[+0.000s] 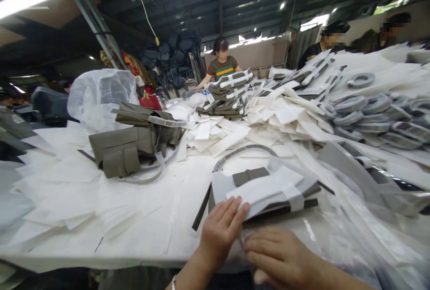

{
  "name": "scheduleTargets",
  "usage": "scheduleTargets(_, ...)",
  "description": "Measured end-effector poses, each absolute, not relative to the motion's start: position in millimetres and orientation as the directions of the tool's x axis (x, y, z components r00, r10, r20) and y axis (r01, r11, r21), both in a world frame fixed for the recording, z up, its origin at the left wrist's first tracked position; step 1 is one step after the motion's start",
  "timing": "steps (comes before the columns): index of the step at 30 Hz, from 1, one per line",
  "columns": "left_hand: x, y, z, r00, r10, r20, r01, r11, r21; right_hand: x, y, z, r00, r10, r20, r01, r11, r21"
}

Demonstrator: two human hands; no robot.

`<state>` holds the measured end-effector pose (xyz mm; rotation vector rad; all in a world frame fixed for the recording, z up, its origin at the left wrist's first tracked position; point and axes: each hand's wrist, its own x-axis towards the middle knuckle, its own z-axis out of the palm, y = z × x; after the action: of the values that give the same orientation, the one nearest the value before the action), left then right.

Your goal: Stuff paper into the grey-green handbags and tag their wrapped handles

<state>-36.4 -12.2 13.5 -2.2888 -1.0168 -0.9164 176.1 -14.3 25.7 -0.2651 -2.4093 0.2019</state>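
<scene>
A dark olive handbag [251, 176] lies in front of me, wrapped in white paper [265, 191] with a pale strip around its right end. Its covered handle [231, 158] arches out on the far side. My left hand [224, 225] rests on the near left corner of the wrapping, fingers stretched out. Just right of it, at the table's near edge, my right hand [280, 254] has its fingers pressed together on a clear plastic bag [312, 232]. That plastic spreads to the right, beside and partly beneath the handbag. My right fingertips are partly hidden.
More olive bags [122, 149] lie at the left beside fanned white sheets [63, 191]. Loose paper pieces [215, 133], a stack of wrapped bags [225, 93] and grey wrapped handles [379, 115] fill the far side. A person [221, 64] stands across the table [141, 209].
</scene>
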Motion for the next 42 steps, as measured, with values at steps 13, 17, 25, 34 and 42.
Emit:
scheduleTargets(13,-22.7,-31.4,-9.8,0.413,0.387,0.825,0.808,-0.574,-0.135,103.0,184.0,41.1,-0.377,0.922,-0.088,0.808,0.280,-0.518)
scheduleTargets(17,-23.4,-29.2,-12.0,0.402,0.377,0.835,0.808,-0.574,-0.130,83.1,203.7,28.4,-0.343,0.908,-0.240,0.805,0.152,-0.574)
scheduleTargets(25,-24.8,-26.0,-8.9,0.394,0.406,0.825,0.792,-0.605,-0.080,92.4,208.9,22.8,-0.390,0.846,-0.363,0.545,-0.106,-0.832)
scheduleTargets(34,-22.5,-25.7,-10.1,0.379,0.421,0.824,0.801,-0.595,-0.064,91.4,200.0,50.8,-0.465,0.871,-0.159,0.051,-0.153,-0.987)
scheduleTargets(42,-24.0,-27.0,-1.3,0.409,0.477,0.778,0.797,-0.602,-0.050,90.9,173.5,88.4,-0.465,0.877,0.119,-0.055,0.105,-0.993)
